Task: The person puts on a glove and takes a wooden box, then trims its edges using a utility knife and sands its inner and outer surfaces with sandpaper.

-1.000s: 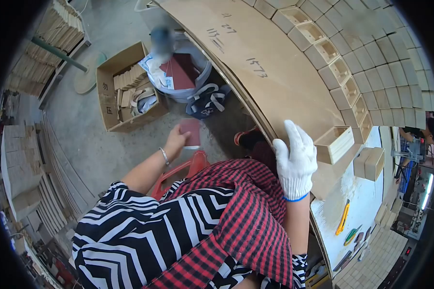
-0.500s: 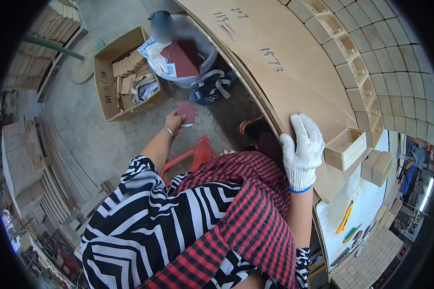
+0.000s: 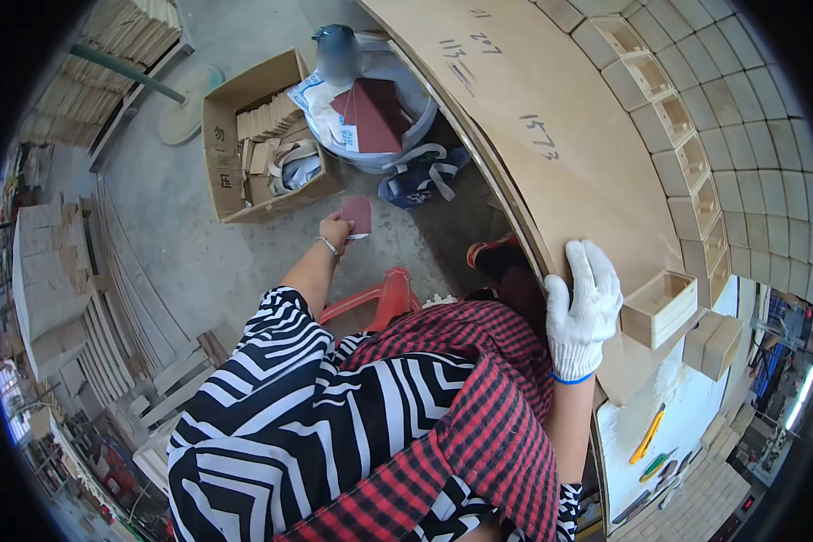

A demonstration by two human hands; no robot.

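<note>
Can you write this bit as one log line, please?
left hand: holds dark-red sheet | right hand: gloved, at edge of brown board | wooden box: beside right hand

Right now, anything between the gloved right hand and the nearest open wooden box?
Nothing visible: the open wooden box sits right beside the gloved right hand, with no other object between them.

A dark-topped object — blurred past telling — and the brown board, cropped by the upper edge
</note>
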